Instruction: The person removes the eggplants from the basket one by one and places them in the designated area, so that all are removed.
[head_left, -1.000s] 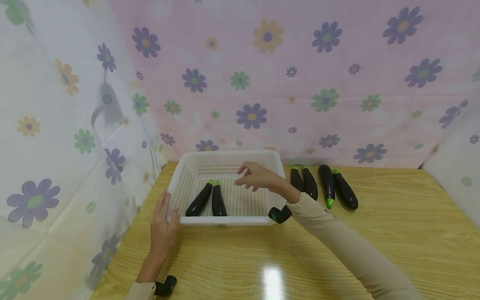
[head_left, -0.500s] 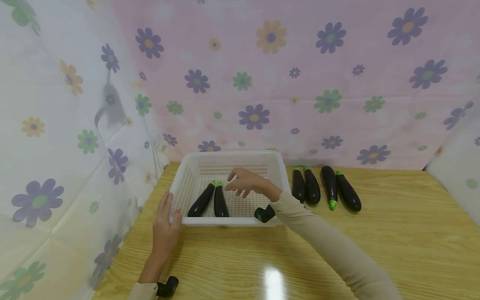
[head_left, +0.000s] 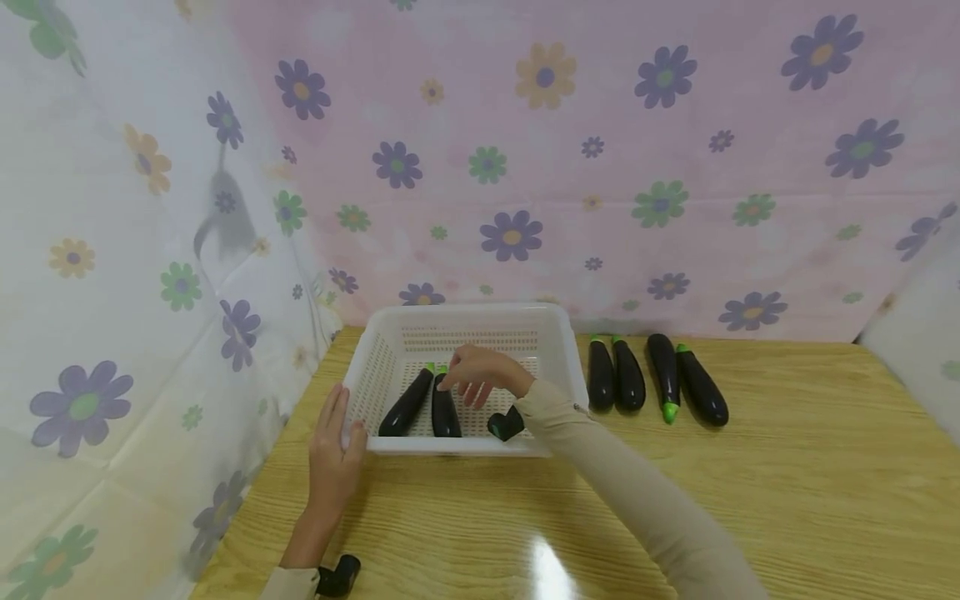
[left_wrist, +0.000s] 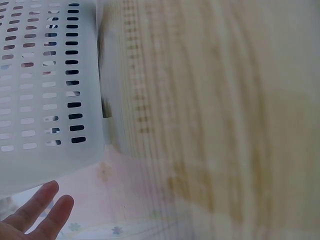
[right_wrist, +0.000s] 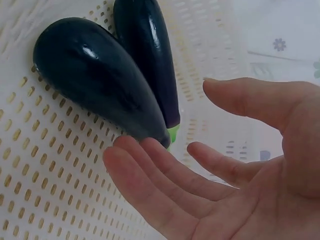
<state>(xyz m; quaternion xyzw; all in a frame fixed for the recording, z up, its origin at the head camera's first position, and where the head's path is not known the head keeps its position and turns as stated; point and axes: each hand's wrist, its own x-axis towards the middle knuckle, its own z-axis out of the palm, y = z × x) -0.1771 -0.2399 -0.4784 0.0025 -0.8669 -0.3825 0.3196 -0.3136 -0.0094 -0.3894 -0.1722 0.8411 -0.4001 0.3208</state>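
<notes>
Two dark eggplants with green stems lie in a white perforated plastic basket (head_left: pixel 480 446): a left eggplant (head_left: pixel 407 406) and a right eggplant (head_left: pixel 446 410). My right hand (head_left: pixel 483 372) is inside the basket, just over the stem end of the right eggplant. In the right wrist view, its thumb and fingers are spread apart, with the nearer eggplant (right_wrist: pixel 100 75) just beyond the fingertips and nothing between them. My left hand (head_left: pixel 333 454) rests against the basket's left side, fingers straight along the wall and thumb by the front corner. Extended fingers (left_wrist: pixel 57 217) show beside the basket wall in the left wrist view.
To the right of the basket, several more eggplants lie on the wooden table (head_left: pixel 810 467), one of them (head_left: pixel 663 375) with its stem toward me. A flowered cloth (head_left: pixel 600 167) hangs behind the table and along its sides.
My right hand has moved left and slightly down inside the basket, toward the right eggplant. My left hand stays at the basket's left side.
</notes>
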